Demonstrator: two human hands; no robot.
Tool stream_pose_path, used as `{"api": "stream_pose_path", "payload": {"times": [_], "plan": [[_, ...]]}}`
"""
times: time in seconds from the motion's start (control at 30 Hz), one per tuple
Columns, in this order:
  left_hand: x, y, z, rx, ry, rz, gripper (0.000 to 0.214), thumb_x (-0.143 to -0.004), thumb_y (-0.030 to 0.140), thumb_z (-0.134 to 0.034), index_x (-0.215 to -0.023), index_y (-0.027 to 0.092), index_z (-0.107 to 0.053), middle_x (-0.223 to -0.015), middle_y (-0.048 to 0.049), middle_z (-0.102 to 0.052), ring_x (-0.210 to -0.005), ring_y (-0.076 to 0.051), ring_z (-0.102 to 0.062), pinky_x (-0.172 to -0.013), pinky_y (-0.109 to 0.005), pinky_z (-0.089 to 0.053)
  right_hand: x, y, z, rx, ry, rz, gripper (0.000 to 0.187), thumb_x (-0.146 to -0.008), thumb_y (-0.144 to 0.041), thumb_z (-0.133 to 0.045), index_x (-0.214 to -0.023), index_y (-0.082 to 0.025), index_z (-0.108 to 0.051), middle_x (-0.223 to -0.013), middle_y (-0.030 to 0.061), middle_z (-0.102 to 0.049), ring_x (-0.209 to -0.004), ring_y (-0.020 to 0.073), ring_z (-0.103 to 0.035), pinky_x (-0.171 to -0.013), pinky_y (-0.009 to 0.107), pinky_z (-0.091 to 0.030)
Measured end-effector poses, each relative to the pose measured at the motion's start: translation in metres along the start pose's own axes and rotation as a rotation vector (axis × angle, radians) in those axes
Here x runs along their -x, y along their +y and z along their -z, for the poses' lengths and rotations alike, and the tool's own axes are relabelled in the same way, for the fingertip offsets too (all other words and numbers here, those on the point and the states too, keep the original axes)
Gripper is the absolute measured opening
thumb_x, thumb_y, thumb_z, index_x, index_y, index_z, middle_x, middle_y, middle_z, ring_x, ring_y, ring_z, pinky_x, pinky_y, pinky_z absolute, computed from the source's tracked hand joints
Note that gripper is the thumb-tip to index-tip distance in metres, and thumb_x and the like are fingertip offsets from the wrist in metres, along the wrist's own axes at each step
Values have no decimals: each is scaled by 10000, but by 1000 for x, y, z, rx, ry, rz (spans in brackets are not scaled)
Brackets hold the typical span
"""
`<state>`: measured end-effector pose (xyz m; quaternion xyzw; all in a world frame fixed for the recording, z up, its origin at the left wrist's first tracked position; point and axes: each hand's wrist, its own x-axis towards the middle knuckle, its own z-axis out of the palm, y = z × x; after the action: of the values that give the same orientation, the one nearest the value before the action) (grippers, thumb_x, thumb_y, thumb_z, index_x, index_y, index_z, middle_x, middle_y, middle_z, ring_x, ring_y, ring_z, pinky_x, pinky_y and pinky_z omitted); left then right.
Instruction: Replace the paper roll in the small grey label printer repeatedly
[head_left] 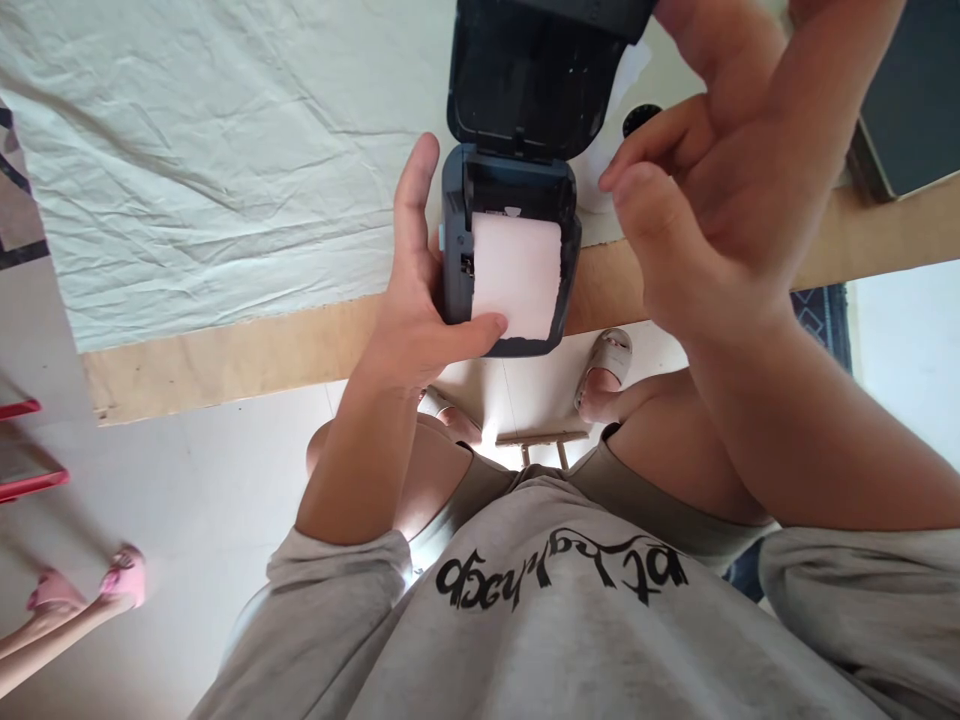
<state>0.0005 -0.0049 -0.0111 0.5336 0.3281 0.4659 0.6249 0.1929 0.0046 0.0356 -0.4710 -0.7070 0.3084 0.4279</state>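
A dark portable label printer (454, 240) is held over the table's front edge, its black lid (532, 80) swung up and open. Inside the compartment sits a roll of white paper (517, 270). My left hand (409, 320) grips the printer's left side, with the thumb across the lower part of the roll and one finger sticking up beside the casing. To the right of the printer, my right hand (735, 200) has its fingers apart and nothing between them. Its upper fingers lie close to the lid's top right corner; I cannot tell whether they touch it.
A wrinkled pale cloth (225, 180) covers the table, with a bare wooden edge (225, 350) in front. A dark flat object (911, 100) lies at the right, and a round black item (641, 118) is behind my right hand. Another person's feet in pink slippers (124, 575) are at lower left.
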Motion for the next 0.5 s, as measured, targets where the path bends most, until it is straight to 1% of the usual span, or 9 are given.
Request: {"api": "stream_pose_path", "payload": {"times": [0.07,0.1,0.13,0.17,0.23,0.33,0.37,0.43,0.5], "plan": [[1,5,-3,40,44,28,1043,-580,199,-777,-1398,377,-155,-1305,-49,-532,-1043,-238,-603,-722,-294,-516,0,-1,2,-35,188,81,437,-839,-280,-426,-1252,-369,-314,-1338,-40,-377,-1070,118,-563,-696,239,-489],[1,7,-5,60,63,35,1025,-585,186,-777,-1395,373,-177,-1287,-50,-549,-1075,-250,-591,-742,-306,-518,-1,-1,2,-44,245,103,360,-830,-260,-435,-1178,-347,-407,-1240,-45,-442,-928,83,-585,-668,226,-483],[2,8,-6,79,77,34,1024,-577,184,-784,-1391,372,-191,-1278,-49,-559,-1102,-261,-579,-754,-315,-519,-1,-1,2,-51,259,112,293,-826,-244,-434,-1106,-318,-471,-1144,-44,-479,-826,58,-571,-645,214,-478],[2,9,-7,93,83,41,1026,-571,181,-790,-1387,373,-198,-1281,-46,-558,-1126,-267,-567,-767,-323,-521,-1,0,2,-53,242,116,249,-825,-229,-432,-1055,-283,-510,-1078,-35,-498,-785,50,-552,-629,205,-475],[1,10,-8,119,73,49,1034,-545,181,-809,-1370,385,-221,-1312,-35,-537,-1156,-272,-550,-795,-334,-521,1,2,1,-38,147,126,227,-820,-208,-448,-1026,-215,-542,-1058,2,-526,-858,75,-543,-577,182,-456],[0,10,-11,160,112,15,924,-528,291,-826,-1298,384,-325,-1321,-8,-518,-1183,-267,-533,-850,-344,-510,4,3,-3,-24,-50,106,285,-812,-218,-498,-1095,-184,-505,-1214,38,-502,-968,98,-529,-527,157,-436],[0,11,-12,158,139,-1,838,-542,350,-814,-1258,364,-378,-1281,-9,-539,-1173,-263,-540,-846,-341,-509,6,3,-5,-34,-104,91,315,-817,-245,-509,-1126,-195,-479,-1272,37,-468,-969,95,-531,-535,156,-448],[1,14,-14,121,193,5,602,-624,422,-750,-1152,303,-486,-1109,-24,-598,-1089,-247,-587,-779,-322,-512,9,5,-10,-73,-160,71,402,-814,-297,-532,-1191,-227,-414,-1332,29,-412,-944,86,-543,-549,160,-464],[3,18,-16,70,208,46,392,-699,389,-693,-1041,248,-562,-907,-26,-601,-931,-214,-634,-676,-292,-495,11,8,-15,-111,-178,58,514,-795,-334,-559,-1253,-253,-342,-1348,26,-383,-917,81,-548,-553,163,-467]]}}
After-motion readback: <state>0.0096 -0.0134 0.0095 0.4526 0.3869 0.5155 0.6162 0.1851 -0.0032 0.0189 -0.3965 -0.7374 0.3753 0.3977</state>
